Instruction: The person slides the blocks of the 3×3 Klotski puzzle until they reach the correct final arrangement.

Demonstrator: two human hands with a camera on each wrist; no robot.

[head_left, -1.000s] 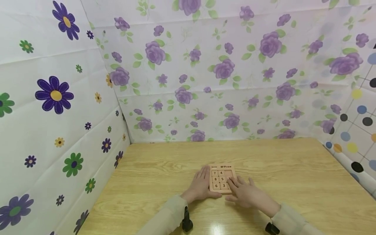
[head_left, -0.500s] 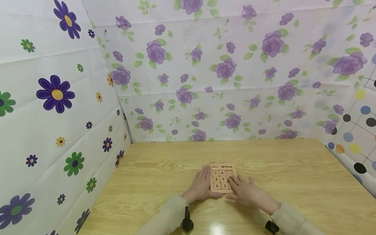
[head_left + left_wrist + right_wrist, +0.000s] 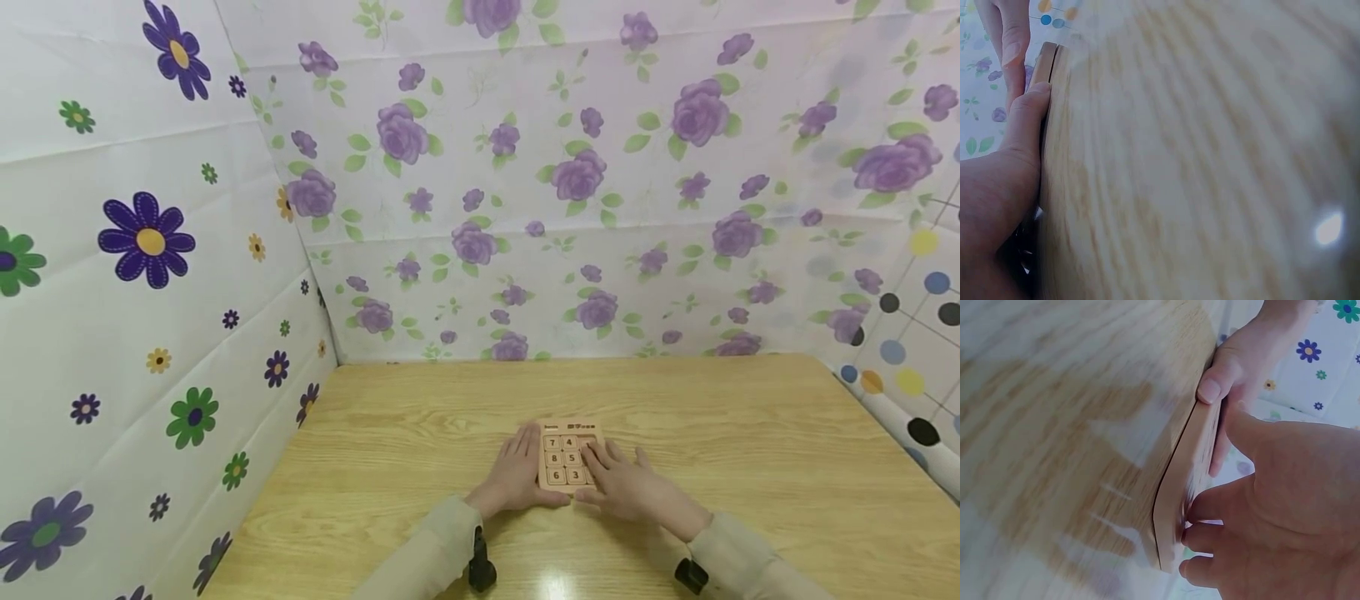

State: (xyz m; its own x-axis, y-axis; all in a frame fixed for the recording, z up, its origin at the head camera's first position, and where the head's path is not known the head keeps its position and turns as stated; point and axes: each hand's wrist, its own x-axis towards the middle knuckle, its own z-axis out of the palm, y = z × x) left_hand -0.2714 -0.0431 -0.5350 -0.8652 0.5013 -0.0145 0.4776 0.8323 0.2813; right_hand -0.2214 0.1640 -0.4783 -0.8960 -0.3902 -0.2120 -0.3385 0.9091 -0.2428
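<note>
A wooden number slide puzzle lies flat on the table, with tiles 7, 4, 8, 5, 6 and 3 readable in the head view. My left hand steadies it, straight fingers along its left side and the thumb against the near edge. Over the right column, my right hand has its fingertips on the tile marked 1, near the upper right corner. The right wrist view shows three of my right hand's fingers at the board's face. My right hand covers the lower right part of the puzzle.
The wood-grain table extends around the puzzle on all sides. Flowered cloth hangs behind it, daisy-patterned cloth on the left and dotted cloth on the right. Dark camera mounts sit on both wrists.
My right fingertips have moved away from me, and the tile marked 1 has slid up the right column toward the top corner. My left hand stays in place on the puzzle.
</note>
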